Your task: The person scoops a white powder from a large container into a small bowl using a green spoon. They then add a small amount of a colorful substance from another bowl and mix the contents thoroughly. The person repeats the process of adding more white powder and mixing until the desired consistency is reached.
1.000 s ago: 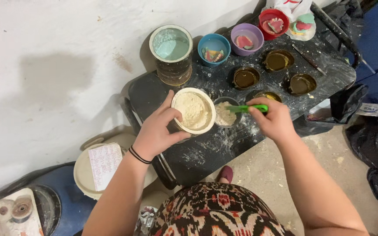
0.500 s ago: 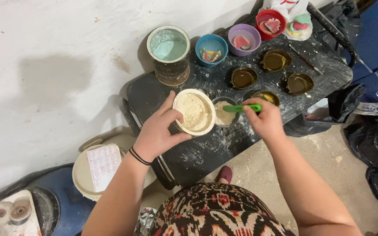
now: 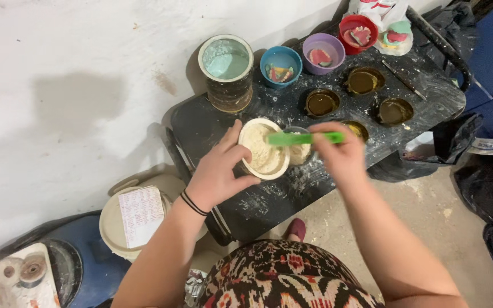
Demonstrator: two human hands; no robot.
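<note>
My left hand grips a white bowl of pale beige powder and tilts it toward a small glass jar on the black tray table. That jar holds some of the same powder. My right hand holds a green spoon level across the bowl's rim and the jar's mouth. A black band circles my left wrist.
On the table stand a tall tub of pale green liquid, a blue bowl, a purple bowl, a red bowl and several round moulds of dark liquid. A white lidded bucket sits on the floor at left, black bags at right.
The bowl has tipped more toward the jar. My right hand has drawn the green spoon left, from over the jar to across the bowl's rim.
</note>
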